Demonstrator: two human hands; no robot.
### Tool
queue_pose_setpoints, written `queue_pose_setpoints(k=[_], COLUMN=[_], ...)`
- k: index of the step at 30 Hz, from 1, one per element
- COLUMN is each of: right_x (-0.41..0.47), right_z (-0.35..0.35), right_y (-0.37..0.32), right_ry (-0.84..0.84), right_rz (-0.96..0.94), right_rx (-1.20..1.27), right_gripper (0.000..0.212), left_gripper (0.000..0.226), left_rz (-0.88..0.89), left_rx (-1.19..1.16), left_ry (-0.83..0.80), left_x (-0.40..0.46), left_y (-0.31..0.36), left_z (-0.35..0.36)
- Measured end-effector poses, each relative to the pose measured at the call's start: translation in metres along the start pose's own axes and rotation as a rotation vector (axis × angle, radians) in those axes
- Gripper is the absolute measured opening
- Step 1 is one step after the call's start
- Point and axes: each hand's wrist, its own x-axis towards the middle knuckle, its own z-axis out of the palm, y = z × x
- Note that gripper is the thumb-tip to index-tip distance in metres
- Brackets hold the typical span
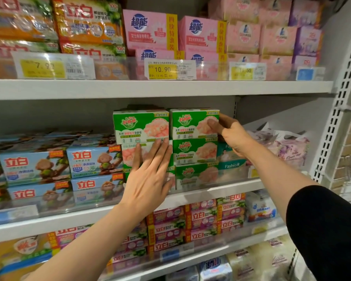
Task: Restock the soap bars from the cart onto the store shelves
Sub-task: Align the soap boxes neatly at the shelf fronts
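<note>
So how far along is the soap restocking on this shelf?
Two stacks of green soap boxes already stand on the middle shelf. In hand: the right hand grips the top right green box, while the left hand presses flat on the left stack. What is left cannot be judged; the cart is out of view.

Green-and-white soap boxes (pixel 194 151) stand in two stacks on the middle shelf (pixel 221 189), fronts facing out. The top right box (pixel 188 123) sits upright and square, level with the top left box (pixel 140 126).
</note>
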Motion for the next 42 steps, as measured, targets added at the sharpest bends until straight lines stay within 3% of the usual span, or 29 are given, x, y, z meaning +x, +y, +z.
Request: queue_pose_setpoints(k=[3,7,12,14,20,26,35,42], right_x=[0.000,-0.009,-0.003,0.000,0.015,0.005,0.009,0.014], right_z=[-0.002,-0.005,-0.007,-0.011,-0.028,-0.024,-0.031,-0.035], right_y=[0.003,0.013,0.005,-0.002,0.003,-0.003,0.001,0.004], right_ry=[0.020,-0.007,-0.038,-0.053,-0.094,-0.192,-0.332,-0.340], right_rz=[0.010,0.027,0.150,0.163,0.228,0.128,0.118,0.092], right_rx=[-0.109,-0.529,-0.672,-0.664,-0.533,-0.280,-0.463,-0.363], right_gripper=[0.023,0.053,0.042,0.034,0.061,0.062,0.055,0.046], left_gripper=[0.075,0.075,0.070,0.069,0.071,0.073,0.085,0.081], left_rz=[-0.025,-0.063,-0.008,0.001,0.034,0.056,0.009,-0.003], left_rx=[-0.034,-0.056,-0.073,-0.084,-0.068,-0.008,0.040,0.053], left_ry=[0.021,0.031,0.026,0.032,0.021,0.020,-0.008,-0.017], left_x=[-0.007,-0.020,-0.030,-0.029,-0.021,-0.006,0.022,0.022], left_y=[-0.003,-0.009,0.000,0.007,0.019,0.027,0.031,0.031], left_z=[-0.002,-0.005,-0.002,-0.003,-0.006,0.000,0.012,0.016])
